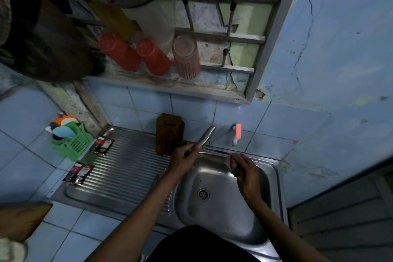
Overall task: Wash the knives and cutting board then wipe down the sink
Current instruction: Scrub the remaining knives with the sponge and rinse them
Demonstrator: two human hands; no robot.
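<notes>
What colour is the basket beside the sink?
Green basket, seen in the head view.

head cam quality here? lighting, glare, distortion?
Head view: dim, bluish light; glare streaks on the sink basin and ribbed drainboard; wide-angle bending curves the rack and wall tiles; left hand on the knife and right hand are dark, corners soft.

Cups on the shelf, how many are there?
3. They sit side by side on the shelf above the sink: a red cup on the left, a red cup in the middle, and a clear striped cup on the right. The dark pans may hide more.
</notes>
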